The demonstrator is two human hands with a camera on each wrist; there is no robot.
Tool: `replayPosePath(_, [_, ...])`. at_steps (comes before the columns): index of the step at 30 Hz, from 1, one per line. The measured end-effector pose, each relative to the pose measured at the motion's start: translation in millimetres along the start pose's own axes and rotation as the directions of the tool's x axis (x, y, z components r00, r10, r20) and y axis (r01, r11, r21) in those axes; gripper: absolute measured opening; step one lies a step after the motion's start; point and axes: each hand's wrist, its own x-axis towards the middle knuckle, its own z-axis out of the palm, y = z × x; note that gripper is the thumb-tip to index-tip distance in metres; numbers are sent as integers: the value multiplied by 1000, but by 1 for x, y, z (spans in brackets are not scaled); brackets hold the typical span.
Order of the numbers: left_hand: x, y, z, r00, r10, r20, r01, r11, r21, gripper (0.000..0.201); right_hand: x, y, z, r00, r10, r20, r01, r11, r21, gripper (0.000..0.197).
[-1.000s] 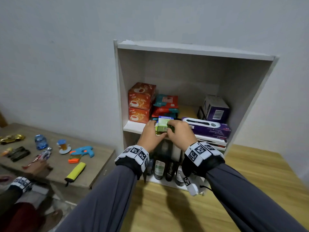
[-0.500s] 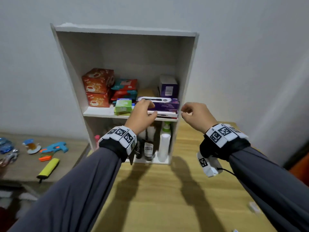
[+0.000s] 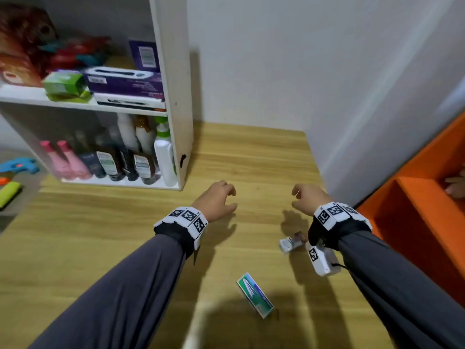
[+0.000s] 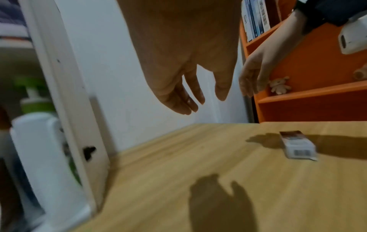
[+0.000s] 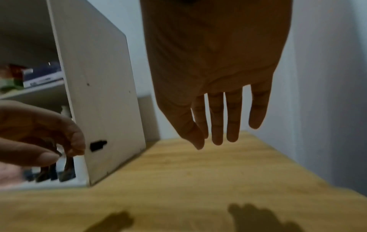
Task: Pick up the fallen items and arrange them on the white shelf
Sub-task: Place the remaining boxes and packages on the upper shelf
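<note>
Two small boxes lie on the wooden table: a green and white box (image 3: 254,294) near me, and a white and brown box (image 3: 292,242) (image 4: 297,144) under my right forearm. My left hand (image 3: 221,200) (image 4: 190,94) hangs over the table right of the white shelf (image 3: 173,96), fingers relaxed and holding nothing. My right hand (image 3: 305,197) (image 5: 220,125) hangs beside it near the wall, fingers straight and empty. On the shelf's upper board stand a green box (image 3: 64,84) and purple boxes (image 3: 125,83); bottles (image 3: 141,157) fill the lower part.
An orange shelf unit (image 3: 415,210) stands at the right, with another person's hand (image 3: 455,187) in it. A low side table at the left carries a blue toy gun (image 3: 18,166) and a yellow item (image 3: 10,193). The wall (image 3: 276,71) closes the table's far side.
Both hands left the green box on the shelf and came down over the table to the right. The view swung right and down, bringing the two fallen boxes into sight.
</note>
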Motion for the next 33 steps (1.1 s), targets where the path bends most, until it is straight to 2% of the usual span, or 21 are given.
replayPosePath(5, [-17, 18, 87, 972, -63, 228, 76, 996, -47, 44, 10, 49, 58, 979, -70, 189, 83, 994, -66, 44])
replayPosePath(8, [-36, 17, 122, 937, -58, 345, 78, 996, -45, 55, 8, 66, 83, 960, -149, 238, 180, 977, -111, 58])
replayPosePath(12, [-57, 12, 147, 929, 6, 370, 22, 997, -72, 74, 4, 79, 111, 946, -242, 214, 275, 951, -142, 63])
replayPosePath(16, [-72, 2, 160, 896, 68, 440, -64, 998, -24, 91, 1, 81, 126, 960, -261, 101, 275, 945, -176, 51])
replayPosePath(19, [-74, -1, 162, 880, 71, 470, -115, 991, 65, 77, -2, 79, 129, 964, -254, 81, 265, 944, -195, 51])
replayPosePath(23, [-74, -2, 160, 913, 135, 385, -161, 986, 35, 48, -7, 76, 125, 955, -275, 109, 292, 936, -198, 53])
replayPosePath(26, [-73, 0, 149, 952, 97, 292, -107, 994, 20, 47, -14, 68, 106, 951, -289, 113, 306, 936, -175, 54])
replayPosePath(29, [-71, -4, 112, 992, 13, 123, -12, 1000, -11, 46, -16, 46, 68, 941, -333, 56, 337, 930, -147, 51])
replayPosePath(33, [-73, -28, 40, 990, -71, -119, 57, 991, -118, 49, -12, -5, 12, 902, -425, -71, 412, 899, -149, 47])
